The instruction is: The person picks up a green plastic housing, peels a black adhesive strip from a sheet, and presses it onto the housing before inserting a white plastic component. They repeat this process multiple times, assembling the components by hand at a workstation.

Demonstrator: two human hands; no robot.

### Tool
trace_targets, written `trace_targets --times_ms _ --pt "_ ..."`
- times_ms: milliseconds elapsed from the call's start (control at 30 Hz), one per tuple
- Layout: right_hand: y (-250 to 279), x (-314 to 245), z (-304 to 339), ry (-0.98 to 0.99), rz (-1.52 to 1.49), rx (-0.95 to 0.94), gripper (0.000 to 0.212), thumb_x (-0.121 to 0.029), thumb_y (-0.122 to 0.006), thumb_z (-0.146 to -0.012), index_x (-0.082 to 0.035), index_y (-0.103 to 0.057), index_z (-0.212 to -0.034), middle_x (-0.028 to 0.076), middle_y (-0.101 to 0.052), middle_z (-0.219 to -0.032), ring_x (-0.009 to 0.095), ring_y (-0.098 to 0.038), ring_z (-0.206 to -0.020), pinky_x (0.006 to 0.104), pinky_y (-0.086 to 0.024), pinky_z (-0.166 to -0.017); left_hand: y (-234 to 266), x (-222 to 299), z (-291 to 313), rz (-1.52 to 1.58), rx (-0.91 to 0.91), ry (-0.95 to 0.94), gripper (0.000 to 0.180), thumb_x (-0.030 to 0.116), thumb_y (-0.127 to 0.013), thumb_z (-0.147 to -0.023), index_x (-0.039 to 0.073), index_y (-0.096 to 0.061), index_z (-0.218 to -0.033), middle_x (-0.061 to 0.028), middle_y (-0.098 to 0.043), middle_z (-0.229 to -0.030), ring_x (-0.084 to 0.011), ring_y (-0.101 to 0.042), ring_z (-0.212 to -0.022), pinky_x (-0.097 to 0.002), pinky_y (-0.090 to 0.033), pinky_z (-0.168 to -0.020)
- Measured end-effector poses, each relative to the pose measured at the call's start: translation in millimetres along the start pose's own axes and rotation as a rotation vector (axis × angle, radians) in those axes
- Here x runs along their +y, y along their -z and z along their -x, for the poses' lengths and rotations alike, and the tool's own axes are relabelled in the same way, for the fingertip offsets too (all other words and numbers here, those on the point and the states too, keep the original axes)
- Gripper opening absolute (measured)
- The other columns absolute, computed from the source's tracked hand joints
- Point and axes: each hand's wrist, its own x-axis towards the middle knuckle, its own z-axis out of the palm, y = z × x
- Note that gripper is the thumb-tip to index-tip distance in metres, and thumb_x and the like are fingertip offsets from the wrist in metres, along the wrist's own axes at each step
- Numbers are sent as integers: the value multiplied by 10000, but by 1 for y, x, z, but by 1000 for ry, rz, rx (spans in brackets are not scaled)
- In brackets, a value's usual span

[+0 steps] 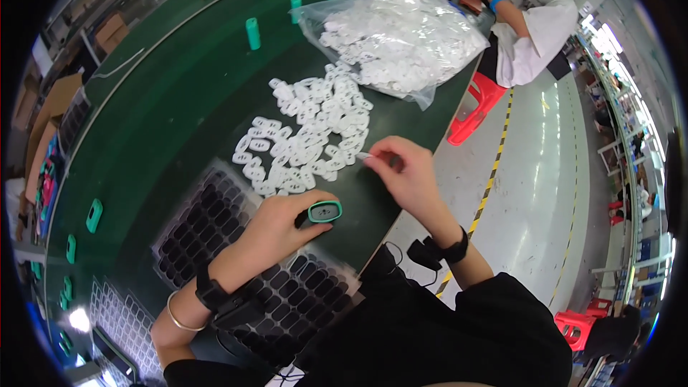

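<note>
My left hand [276,221] is closed around a green oval housing [326,211], whose grey end face with small dark marks points up. My right hand [410,175] pinches a thin white piece [364,155] between thumb and forefinger, at the right edge of a loose pile of small white oval pieces [308,132] with dark marks. Beneath my left forearm lie clear sheets of black rounded stickers [208,218], partly hidden by the arm. The two hands are apart, the right one farther out over the table.
A clear plastic bag [405,43] full of white pieces lies beyond the pile. Several green cylinders [252,34] stand in a row on the green table [179,93]; more green housings [94,215] are at the left. A co-worker [534,36] sits at the far right by a red stool [476,109].
</note>
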Motion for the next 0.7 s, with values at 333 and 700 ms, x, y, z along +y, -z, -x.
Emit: trace_targets --times_ms 333,700 --pt "-1 -70 8 330 81 -257 143 56 -639 -752 -32 -655 -863 64 -585 -774 181 -576 -634 265 -458 -544 -7 -4 1 -6 88 -80 364 160 -697 -773 74 -592 -1111 -147 -621 -744 -316 -586 -605 -357 -460 -559" --pt "-5 -73 12 400 210 -320 123 -11 -679 -726 -49 -615 -824 39 -539 -790 203 -565 -693 309 -460 -543 -9 -5 5 -20 80 -82 338 138 -699 -761 51 -593 -1070 -151 -618 -740 -326 -594 -629 -373 -464 -565"
